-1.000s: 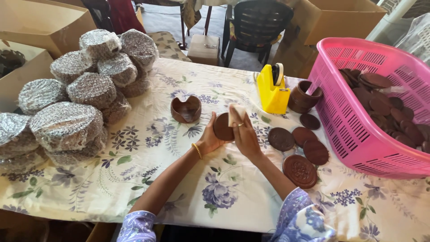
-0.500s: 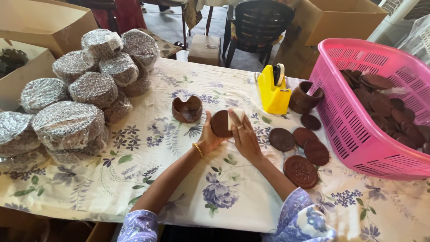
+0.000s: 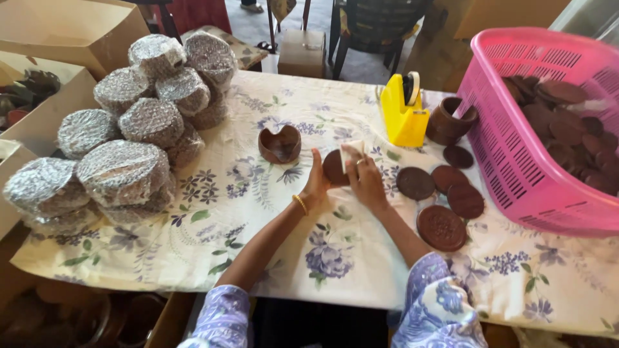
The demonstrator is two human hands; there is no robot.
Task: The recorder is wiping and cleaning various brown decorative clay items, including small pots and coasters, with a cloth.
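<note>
Above the flowered surface (image 3: 335, 258), the left hand (image 3: 316, 187) and the right hand (image 3: 366, 183) both keep a grasping grip on one brown round disc (image 3: 334, 167), just beside a brown heart-shaped bowl (image 3: 280, 144), with a small pale strip (image 3: 351, 154) at the right fingers.

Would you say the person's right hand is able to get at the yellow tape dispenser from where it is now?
Probably yes: the yellow tape dispenser stands just beyond the right hand with bare tablecloth between, though that hand holds a brown disc.

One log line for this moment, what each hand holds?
left hand: holds brown disc | right hand: on disc, with pale strip | nearby: heart-shaped bowl, yellow tape dispenser
</note>
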